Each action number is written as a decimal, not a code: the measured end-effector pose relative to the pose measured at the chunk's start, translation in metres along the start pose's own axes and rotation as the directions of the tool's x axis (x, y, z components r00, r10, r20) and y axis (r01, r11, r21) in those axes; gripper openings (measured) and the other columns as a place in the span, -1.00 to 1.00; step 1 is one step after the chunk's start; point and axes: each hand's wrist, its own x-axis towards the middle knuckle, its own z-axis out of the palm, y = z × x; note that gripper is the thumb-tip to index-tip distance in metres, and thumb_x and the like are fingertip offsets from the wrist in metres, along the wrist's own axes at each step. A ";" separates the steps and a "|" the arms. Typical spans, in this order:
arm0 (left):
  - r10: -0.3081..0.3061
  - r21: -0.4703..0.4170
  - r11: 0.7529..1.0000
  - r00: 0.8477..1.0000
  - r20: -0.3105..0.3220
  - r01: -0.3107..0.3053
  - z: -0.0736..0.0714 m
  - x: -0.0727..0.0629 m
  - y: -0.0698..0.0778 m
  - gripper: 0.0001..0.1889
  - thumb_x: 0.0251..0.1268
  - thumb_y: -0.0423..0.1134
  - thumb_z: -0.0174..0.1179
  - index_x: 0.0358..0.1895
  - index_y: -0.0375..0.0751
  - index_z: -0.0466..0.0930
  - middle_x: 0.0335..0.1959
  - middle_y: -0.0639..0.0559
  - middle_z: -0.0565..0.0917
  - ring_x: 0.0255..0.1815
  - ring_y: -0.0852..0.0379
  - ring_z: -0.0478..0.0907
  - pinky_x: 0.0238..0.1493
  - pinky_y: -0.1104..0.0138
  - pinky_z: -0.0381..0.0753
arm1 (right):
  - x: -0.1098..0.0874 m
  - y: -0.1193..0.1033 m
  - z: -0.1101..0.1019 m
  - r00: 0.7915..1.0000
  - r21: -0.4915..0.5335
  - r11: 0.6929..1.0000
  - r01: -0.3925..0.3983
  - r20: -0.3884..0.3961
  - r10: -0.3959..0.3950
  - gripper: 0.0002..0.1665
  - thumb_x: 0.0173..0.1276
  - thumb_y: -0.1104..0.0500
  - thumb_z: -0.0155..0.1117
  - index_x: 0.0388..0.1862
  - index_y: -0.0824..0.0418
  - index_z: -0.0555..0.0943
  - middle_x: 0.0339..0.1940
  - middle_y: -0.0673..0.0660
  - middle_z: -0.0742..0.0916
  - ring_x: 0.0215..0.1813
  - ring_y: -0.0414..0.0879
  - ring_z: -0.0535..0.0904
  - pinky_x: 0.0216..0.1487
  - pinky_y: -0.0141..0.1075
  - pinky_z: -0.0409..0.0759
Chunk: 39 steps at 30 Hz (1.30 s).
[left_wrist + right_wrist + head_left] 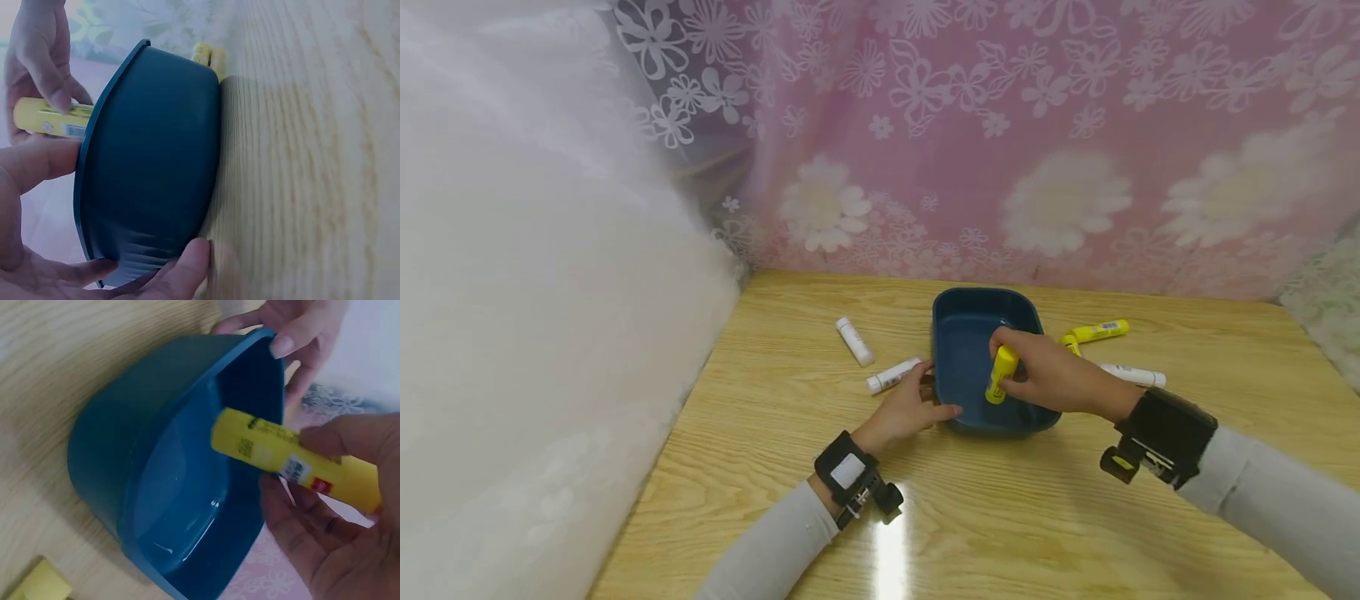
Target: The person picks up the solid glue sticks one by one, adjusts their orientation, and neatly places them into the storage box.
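A dark blue plastic basin (962, 354) sits on the wooden table, its inside bare where it shows. My left hand (912, 407) grips its near left corner, thumb over the rim and fingers against the outer wall. In my right hand (1060, 375) a yellow glue stick (1002, 375) is pinched between thumb and fingers, tilted above the basin's right half. The right wrist view shows the printed label and barcode on that glue stick (275, 447); its lower end hangs over the basin opening.
Left of the basin lie two white glue sticks (854, 342), one close to my left fingers. Past my right hand are two yellow glue sticks (1101, 331) and another white tube (1135, 375). A pink floral curtain (925, 167) hangs along the table's back edge.
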 end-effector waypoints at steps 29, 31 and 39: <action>-0.048 0.078 0.996 0.998 0.038 0.045 -0.004 0.000 0.001 -0.05 0.21 -0.19 0.44 0.57 -0.28 0.05 0.43 -0.19 0.39 0.39 -0.08 0.43 0.26 0.18 0.51 | 0.031 0.006 0.020 0.873 -0.030 1.000 -0.010 0.486 0.023 -0.88 0.30 0.33 0.30 -0.22 0.16 0.61 -0.34 -0.05 0.67 -0.34 -0.26 0.51 -0.24 -0.30 0.52; -0.046 0.082 0.996 0.998 0.043 0.042 -0.005 0.000 0.001 -0.05 0.21 -0.18 0.45 0.57 -0.27 0.05 0.44 -0.18 0.38 0.39 -0.08 0.43 0.25 0.20 0.51 | 0.033 0.007 0.023 0.872 -0.032 0.999 0.014 0.489 0.003 -0.86 0.29 0.36 0.27 -0.22 0.17 0.62 -0.39 -0.06 0.67 -0.38 -0.27 0.49 -0.27 -0.32 0.51; -0.056 0.077 0.996 0.997 0.052 0.052 -0.005 -0.001 0.000 -0.05 0.23 -0.16 0.44 0.57 -0.25 0.04 0.42 -0.19 0.40 0.39 -0.06 0.44 0.25 0.20 0.51 | 0.043 0.004 0.029 0.834 -0.071 0.997 0.001 0.550 0.038 -0.84 0.30 0.39 0.29 -0.20 0.19 0.68 -0.43 -0.07 0.68 -0.41 -0.26 0.52 -0.28 -0.31 0.54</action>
